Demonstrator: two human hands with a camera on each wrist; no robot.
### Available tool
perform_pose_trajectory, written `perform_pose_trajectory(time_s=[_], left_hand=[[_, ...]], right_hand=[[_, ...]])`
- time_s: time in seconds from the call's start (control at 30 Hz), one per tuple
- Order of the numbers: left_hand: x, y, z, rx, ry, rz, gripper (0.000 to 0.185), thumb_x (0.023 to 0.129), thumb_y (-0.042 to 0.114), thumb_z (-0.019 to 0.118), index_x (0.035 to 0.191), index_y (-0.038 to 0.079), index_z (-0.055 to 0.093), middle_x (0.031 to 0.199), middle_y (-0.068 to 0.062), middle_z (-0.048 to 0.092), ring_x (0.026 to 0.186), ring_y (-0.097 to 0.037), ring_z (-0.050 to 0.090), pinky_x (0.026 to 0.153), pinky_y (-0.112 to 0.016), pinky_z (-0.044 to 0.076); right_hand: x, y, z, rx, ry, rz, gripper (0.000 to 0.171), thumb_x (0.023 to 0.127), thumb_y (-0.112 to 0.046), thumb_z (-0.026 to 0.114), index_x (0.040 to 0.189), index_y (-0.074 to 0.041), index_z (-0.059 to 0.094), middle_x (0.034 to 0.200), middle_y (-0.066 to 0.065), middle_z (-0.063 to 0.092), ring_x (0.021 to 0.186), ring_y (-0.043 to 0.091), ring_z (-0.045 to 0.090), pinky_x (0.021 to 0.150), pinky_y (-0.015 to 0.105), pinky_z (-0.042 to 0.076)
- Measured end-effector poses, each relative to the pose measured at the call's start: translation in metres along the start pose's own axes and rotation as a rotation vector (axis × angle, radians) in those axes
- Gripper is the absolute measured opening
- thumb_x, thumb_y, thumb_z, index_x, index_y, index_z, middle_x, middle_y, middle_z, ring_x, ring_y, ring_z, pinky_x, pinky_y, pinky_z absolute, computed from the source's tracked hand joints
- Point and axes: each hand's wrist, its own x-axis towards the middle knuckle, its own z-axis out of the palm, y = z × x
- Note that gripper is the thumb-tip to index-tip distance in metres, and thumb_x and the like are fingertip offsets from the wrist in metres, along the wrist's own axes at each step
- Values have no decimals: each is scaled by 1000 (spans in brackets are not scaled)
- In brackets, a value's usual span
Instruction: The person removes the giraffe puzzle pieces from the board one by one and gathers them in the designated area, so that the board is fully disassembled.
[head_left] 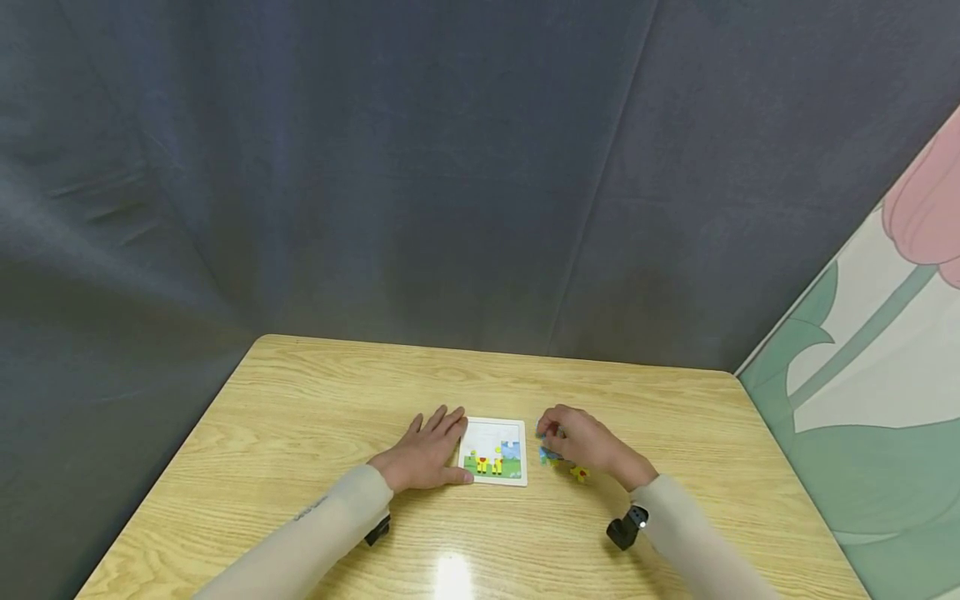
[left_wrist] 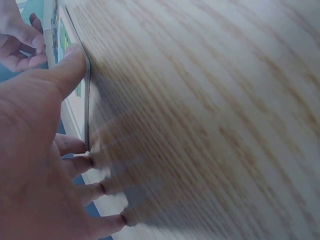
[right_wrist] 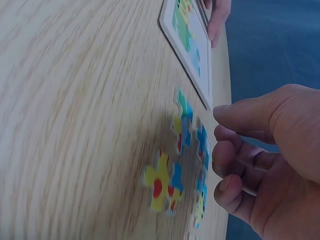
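Glossy wood-grain table (head_left: 300, 433); matt grey cloth backdrop (head_left: 375, 167).

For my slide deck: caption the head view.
Left hand rests flat beside the puzzle tray; right hand hovers over loose puzzle pieces.

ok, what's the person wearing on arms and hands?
Both hands are bare: left hand, right hand. Long pale beige sleeves reach the wrists; the left one carries small dark lettering. A small black camera unit sits under the right wrist, another under the left.
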Motion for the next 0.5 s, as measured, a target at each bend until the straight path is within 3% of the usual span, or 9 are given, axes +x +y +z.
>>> perform_pose_trajectory(time_s=[0.5], left_hand=[[3, -2, 3, -6, -2, -12, 96, 101, 62, 63, 171, 8, 24, 182, -9, 14, 169, -39, 10, 133, -68, 15]], right_hand=[[12, -16, 14, -18, -48, -36, 11, 100, -8, 74, 111, -6, 72, 94, 1, 64, 77, 10, 51, 68, 23, 44]])
